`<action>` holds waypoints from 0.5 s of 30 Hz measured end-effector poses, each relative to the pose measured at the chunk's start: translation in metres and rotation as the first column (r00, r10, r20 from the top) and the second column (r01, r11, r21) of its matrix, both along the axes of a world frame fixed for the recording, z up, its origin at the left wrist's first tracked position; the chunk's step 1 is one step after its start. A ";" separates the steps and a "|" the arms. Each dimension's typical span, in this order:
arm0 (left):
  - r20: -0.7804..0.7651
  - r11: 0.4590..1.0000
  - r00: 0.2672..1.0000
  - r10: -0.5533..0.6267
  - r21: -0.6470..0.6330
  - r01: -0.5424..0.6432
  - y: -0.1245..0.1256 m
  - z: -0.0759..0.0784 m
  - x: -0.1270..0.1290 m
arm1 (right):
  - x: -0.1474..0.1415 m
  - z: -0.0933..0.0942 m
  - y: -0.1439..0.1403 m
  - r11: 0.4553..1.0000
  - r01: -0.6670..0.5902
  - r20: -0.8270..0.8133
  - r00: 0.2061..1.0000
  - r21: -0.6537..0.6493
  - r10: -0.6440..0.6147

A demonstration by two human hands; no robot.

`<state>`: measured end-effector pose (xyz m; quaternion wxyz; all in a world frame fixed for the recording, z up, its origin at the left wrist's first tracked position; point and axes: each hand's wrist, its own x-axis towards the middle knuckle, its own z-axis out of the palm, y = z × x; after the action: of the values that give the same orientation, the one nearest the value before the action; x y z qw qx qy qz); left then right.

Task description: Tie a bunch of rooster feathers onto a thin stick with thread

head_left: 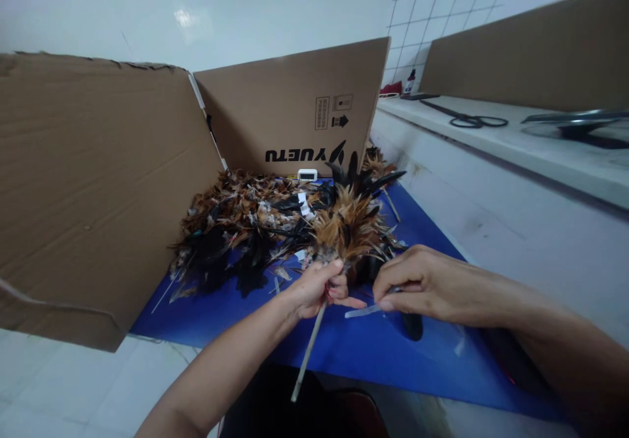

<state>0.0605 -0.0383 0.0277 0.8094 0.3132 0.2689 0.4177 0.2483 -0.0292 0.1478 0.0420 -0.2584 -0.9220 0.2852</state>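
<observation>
My left hand (319, 287) is closed round the stick of a feather duster (350, 225), just below its brown and black feathers. The bare end of the stick (309, 353) slants down toward me past the table's front edge. To the right, my right hand (417, 284) pinches a thin, pale translucent strip (362, 311), whose free end points toward my left hand. Red thread or string seems to show at the left fingers. Behind the duster lies a wide heap of loose brown and black feathers (240, 209).
Cardboard panels (289, 110) stand behind and to the left of the blue table (417, 228). A small white device (307, 175) sits at the back panel. Black scissors (472, 120) and a dark bottle (410, 82) are on the white ledge at right. Another stick (392, 205) lies at the back right.
</observation>
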 end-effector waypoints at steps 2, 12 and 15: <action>0.012 0.999 0.999 -0.032 0.007 0.031 -0.002 0.001 0.004 | 0.002 -0.002 0.002 1.000 0.018 0.021 1.000 0.005 -0.018; -0.150 0.999 0.987 -0.051 -0.009 0.050 -0.014 0.004 -0.001 | 0.013 -0.018 0.014 0.991 0.122 0.052 0.991 0.051 -0.124; -0.176 0.999 0.984 -0.041 -0.001 0.042 -0.015 0.004 -0.005 | 0.015 -0.020 0.016 0.989 0.141 0.049 0.988 0.040 -0.143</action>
<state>0.0559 -0.0530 0.0320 0.7907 0.3553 0.3321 0.3718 0.2637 -0.0133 0.1274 0.0432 -0.3300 -0.9070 0.2579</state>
